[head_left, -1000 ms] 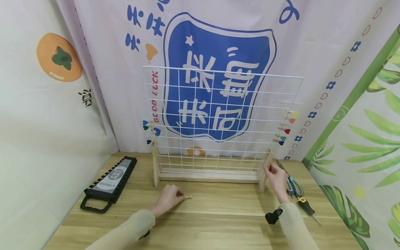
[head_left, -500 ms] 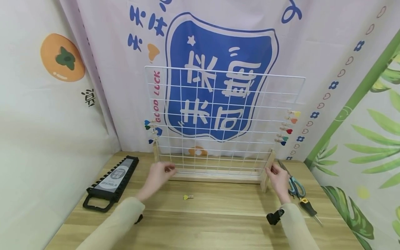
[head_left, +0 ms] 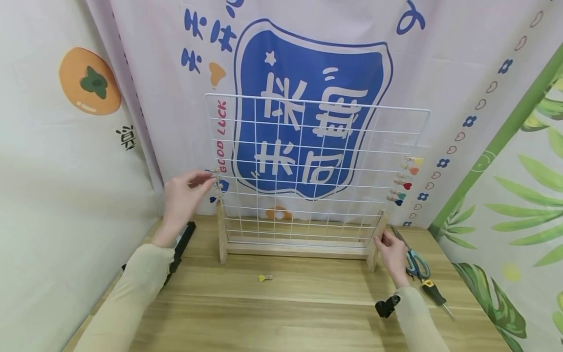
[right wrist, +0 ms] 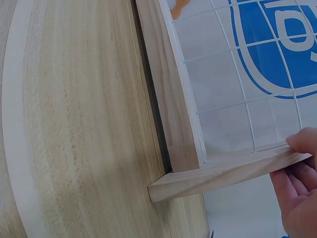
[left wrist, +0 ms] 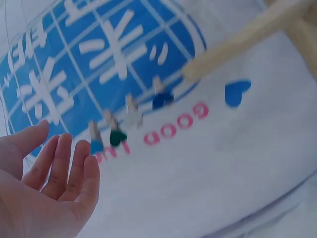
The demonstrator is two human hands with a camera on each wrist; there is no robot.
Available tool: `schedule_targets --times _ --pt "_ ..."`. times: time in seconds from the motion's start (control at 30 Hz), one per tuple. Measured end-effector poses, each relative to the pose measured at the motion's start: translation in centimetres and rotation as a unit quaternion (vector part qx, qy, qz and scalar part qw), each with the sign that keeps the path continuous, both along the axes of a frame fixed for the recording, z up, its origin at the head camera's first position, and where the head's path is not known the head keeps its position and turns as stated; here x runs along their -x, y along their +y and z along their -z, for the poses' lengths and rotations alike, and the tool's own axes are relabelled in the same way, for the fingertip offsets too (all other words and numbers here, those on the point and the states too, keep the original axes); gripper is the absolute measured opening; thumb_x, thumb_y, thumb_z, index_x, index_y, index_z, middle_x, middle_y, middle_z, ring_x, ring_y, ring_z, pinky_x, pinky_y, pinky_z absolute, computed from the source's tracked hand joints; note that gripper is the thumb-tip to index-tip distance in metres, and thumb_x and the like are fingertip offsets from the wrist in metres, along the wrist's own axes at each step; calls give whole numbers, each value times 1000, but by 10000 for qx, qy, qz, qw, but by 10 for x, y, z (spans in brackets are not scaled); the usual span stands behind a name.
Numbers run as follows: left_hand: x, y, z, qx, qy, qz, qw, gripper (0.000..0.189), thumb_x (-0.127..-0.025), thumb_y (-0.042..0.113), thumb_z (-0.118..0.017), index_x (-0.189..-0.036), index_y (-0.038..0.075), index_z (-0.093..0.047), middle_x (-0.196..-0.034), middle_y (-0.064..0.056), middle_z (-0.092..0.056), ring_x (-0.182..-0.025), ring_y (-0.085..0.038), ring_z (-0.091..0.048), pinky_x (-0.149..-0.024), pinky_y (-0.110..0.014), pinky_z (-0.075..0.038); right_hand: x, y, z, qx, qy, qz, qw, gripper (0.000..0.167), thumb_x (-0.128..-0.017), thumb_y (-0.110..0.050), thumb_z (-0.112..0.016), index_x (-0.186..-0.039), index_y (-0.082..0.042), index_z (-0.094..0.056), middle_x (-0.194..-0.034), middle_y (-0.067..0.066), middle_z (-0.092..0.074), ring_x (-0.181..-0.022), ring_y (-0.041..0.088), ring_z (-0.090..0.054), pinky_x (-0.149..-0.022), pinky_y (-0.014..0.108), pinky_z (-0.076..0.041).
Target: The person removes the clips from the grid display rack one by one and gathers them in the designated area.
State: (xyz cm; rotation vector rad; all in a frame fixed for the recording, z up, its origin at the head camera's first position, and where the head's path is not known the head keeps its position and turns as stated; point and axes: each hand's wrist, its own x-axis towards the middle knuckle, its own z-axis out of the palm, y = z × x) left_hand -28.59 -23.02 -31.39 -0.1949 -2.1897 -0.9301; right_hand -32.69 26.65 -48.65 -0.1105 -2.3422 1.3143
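A white wire grid (head_left: 316,101) stands upright in a wooden stand (head_left: 294,252). My left hand (head_left: 181,199) is raised beside the grid's left edge. In the left wrist view, its fingers are loosely bent with nothing between them, near mini clothespins with a light blue heart (left wrist: 96,145), a dark green heart (left wrist: 118,138), a white shape (left wrist: 133,118) and a dark blue heart (left wrist: 162,100). My right hand (head_left: 393,254) grips the stand's right upright (right wrist: 223,176) between thumb and fingers. A clothespin with a yellow heart (head_left: 265,277) lies on the table before the stand.
Several heart clothespins (head_left: 406,186) hang along the grid's right edge. Scissors (head_left: 418,264) and a screwdriver (head_left: 433,292) lie right of my right hand. A black ridged holder (head_left: 181,252) at left is partly behind my left arm. Printed cloth (head_left: 440,73) hangs behind.
My left hand has let go of the yellow-heart clothespin on the table and moved up and left to the grid's left edge. My right hand has kept its hold on the upright.
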Motion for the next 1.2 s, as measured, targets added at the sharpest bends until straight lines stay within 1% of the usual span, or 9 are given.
schedule_targets --times 0.1,0.2,0.4,0.6,0.67,0.73,0.83,0.9,1.2 --pt "5 -8 -7 -99 23 -169 9998 22 -90 14 -73 -106 -1 -73 -104 -20 -75 -93 -35 -73 -87 -46 -58 0 0 0 -29 6 32 10000 26 -95 -5 -62 -115 10 -67 -118 30 -68 -111 38 -66 -67 -7 -40" --pt "10 -14 -8 -104 -62 -179 9998 25 -91 14 -72 -110 -2 -71 -108 -23 -74 -97 -37 -71 -90 -49 -57 0 0 0 -19 11 24 10000 26 -95 -5 -61 -117 10 -66 -118 29 -67 -111 39 -66 -68 -7 -40" --pt "21 -22 -2 191 -425 -77 9989 28 -91 15 -71 -112 -3 -70 -109 -24 -73 -97 -39 -68 -89 -52 -56 0 0 2 64 -91 -42 9999 30 -96 -6 -61 -122 9 -64 -122 29 -66 -115 42 -63 -68 -8 -39" --pt "29 -24 0 275 -477 -81 9984 25 -94 15 -67 -110 -4 -70 -105 -25 -74 -94 -39 -70 -86 -52 -55 0 1 2 3 -121 6 9999 29 -96 -7 -61 -121 8 -65 -121 29 -66 -115 41 -64 -67 -7 -39" --pt "31 -24 -1 282 -485 -108 9984 24 -95 15 -66 -109 -3 -71 -103 -24 -74 -92 -38 -70 -83 -47 -55 0 1 2 23 -108 0 9999 29 -96 -7 -61 -120 9 -65 -121 29 -66 -114 41 -64 -67 -7 -39" --pt "32 -24 -1 264 -488 -117 9984 24 -95 16 -67 -108 -3 -72 -101 -24 -75 -91 -37 -71 -78 -35 -55 1 1 1 22 -90 3 10000 29 -96 -7 -61 -120 9 -65 -121 29 -66 -114 41 -64 -67 -7 -39" --pt "33 -26 -1 235 -492 -125 9984 24 -94 19 -67 -106 -2 -73 -100 -23 -75 -89 -35 -71 -73 -17 -45 1 1 1 8 -44 16 10000 27 -96 -7 -62 -118 9 -66 -120 29 -67 -113 39 -65 -67 -7 -40" --pt "33 -27 -1 226 -491 -139 9984 25 -95 20 -67 -105 -1 -73 -100 -22 -75 -88 -34 -71 -70 -12 -41 2 1 1 -3 -24 31 10000 27 -96 -7 -62 -118 8 -67 -119 28 -67 -112 39 -65 -67 -7 -40" --pt "37 -25 1 65 -324 -252 9991 22 -93 17 -69 -101 -4 -74 -98 -24 -75 -89 -37 -67 -83 -32 -40 1 1 1 39 -109 -35 9999 34 -97 -7 -61 -126 9 -62 -125 29 -64 -116 42 -64 -68 -9 -37"
